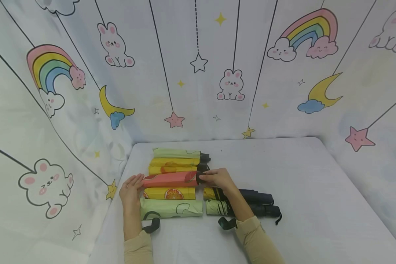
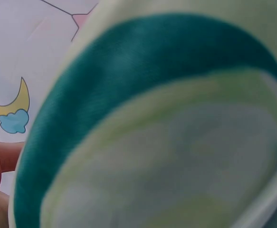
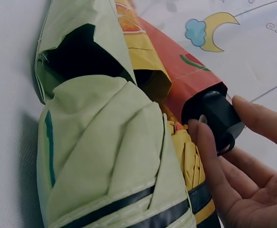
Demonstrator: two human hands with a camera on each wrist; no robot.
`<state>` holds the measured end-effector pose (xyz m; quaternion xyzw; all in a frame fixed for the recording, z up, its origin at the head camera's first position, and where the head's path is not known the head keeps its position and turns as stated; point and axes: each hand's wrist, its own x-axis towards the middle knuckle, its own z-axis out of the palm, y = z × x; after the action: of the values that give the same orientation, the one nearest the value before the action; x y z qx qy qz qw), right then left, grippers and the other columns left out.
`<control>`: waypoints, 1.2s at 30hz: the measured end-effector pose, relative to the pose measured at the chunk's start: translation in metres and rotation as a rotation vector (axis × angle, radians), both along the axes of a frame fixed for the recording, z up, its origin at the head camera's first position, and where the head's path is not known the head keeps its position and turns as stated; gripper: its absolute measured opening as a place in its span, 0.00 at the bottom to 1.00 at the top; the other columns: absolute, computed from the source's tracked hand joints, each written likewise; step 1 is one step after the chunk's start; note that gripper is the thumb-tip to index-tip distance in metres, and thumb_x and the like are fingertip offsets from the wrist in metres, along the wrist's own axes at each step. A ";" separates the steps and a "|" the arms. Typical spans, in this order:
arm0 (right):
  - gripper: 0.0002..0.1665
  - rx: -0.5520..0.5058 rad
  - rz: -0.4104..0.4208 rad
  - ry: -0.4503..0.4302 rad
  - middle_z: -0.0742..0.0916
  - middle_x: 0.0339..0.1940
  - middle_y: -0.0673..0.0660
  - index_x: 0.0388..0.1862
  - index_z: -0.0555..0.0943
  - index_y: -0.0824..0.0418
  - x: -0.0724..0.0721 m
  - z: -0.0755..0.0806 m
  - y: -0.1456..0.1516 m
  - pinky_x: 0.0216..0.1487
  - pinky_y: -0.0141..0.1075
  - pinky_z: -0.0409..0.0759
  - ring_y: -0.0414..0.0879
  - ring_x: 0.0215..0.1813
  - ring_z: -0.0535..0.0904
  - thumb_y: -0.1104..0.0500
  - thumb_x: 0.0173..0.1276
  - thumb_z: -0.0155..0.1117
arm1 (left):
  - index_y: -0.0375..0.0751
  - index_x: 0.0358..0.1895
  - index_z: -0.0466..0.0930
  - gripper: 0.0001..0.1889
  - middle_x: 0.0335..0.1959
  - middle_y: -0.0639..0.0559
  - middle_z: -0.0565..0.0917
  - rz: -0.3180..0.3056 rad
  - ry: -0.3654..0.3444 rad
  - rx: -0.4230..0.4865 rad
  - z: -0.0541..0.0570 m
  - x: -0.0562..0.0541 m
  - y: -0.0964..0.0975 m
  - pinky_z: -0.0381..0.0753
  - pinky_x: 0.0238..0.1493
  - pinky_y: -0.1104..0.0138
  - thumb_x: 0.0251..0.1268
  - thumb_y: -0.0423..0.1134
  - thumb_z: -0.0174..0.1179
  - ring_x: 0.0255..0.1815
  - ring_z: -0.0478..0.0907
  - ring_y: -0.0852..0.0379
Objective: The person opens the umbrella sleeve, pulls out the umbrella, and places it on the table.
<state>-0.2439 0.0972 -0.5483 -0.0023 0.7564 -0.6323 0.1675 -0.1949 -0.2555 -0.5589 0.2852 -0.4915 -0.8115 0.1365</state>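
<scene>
A red sleeved folding umbrella point(image 1: 171, 179) lies crosswise between the two hands. My right hand point(image 1: 219, 178) pinches its black handle end point(image 3: 216, 116) at the sleeve's mouth, thumb on one side and fingers on the other. At the opposite end, my left hand point(image 1: 132, 187) holds the sleeve's tip with its fingers. In the left wrist view a green sleeve blocks most of that hand; part of the thumb point(image 2: 5, 156) shows. Nearer me are a yellow sleeve point(image 1: 181, 193) with orange slices and a light green sleeve point(image 1: 188, 209), their mouths gaping in the right wrist view.
Beyond the red umbrella lie a light green sleeved umbrella point(image 1: 176, 153) and yellow sleeved ones point(image 1: 175, 162). Right of the gaping sleeves are a bare yellow umbrella point(image 1: 209, 193) and a bare green umbrella point(image 1: 216, 207), both with dark lower parts. A printed curtain point(image 1: 198, 91) stands behind the white table point(image 1: 300, 176).
</scene>
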 end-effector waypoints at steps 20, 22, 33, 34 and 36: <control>0.26 -0.174 -0.066 -0.098 0.92 0.43 0.63 0.52 0.88 0.69 0.002 0.002 -0.006 0.51 0.43 0.90 0.52 0.41 0.92 0.55 0.60 0.83 | 0.27 0.73 0.63 0.31 0.68 0.33 0.79 0.064 0.064 0.083 0.001 0.000 0.000 0.84 0.60 0.65 0.67 0.13 0.55 0.67 0.80 0.45; 0.26 -0.192 -0.071 -0.108 0.92 0.43 0.64 0.53 0.88 0.70 0.002 0.002 -0.007 0.51 0.43 0.90 0.52 0.41 0.92 0.55 0.60 0.83 | 0.27 0.73 0.63 0.31 0.68 0.34 0.79 0.063 0.059 0.084 0.001 -0.001 0.000 0.84 0.60 0.65 0.68 0.13 0.56 0.67 0.80 0.45; 0.26 -0.285 -0.092 -0.137 0.90 0.50 0.67 0.54 0.86 0.74 0.000 -0.002 -0.006 0.48 0.42 0.91 0.53 0.39 0.92 0.59 0.62 0.81 | 0.29 0.72 0.65 0.28 0.65 0.37 0.82 0.071 0.071 0.063 -0.011 -0.004 -0.001 0.84 0.58 0.67 0.70 0.17 0.58 0.61 0.85 0.50; 0.26 -0.289 -0.093 -0.138 0.89 0.50 0.67 0.54 0.86 0.74 0.000 -0.001 -0.005 0.48 0.43 0.91 0.54 0.40 0.92 0.59 0.62 0.81 | 0.29 0.72 0.65 0.28 0.65 0.37 0.82 0.072 0.071 0.063 -0.011 -0.004 -0.001 0.85 0.57 0.67 0.70 0.17 0.58 0.61 0.85 0.50; 0.26 -0.296 -0.095 -0.139 0.89 0.52 0.68 0.54 0.86 0.74 0.001 -0.001 -0.005 0.49 0.44 0.91 0.55 0.40 0.92 0.59 0.63 0.81 | 0.28 0.73 0.64 0.29 0.65 0.37 0.82 0.064 0.074 0.057 -0.011 -0.004 -0.001 0.84 0.58 0.67 0.70 0.17 0.58 0.62 0.84 0.50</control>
<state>-0.2432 0.0927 -0.5493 0.0524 0.6407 -0.7428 0.1870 -0.1984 -0.2564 -0.5697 0.2742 -0.4533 -0.8304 0.1724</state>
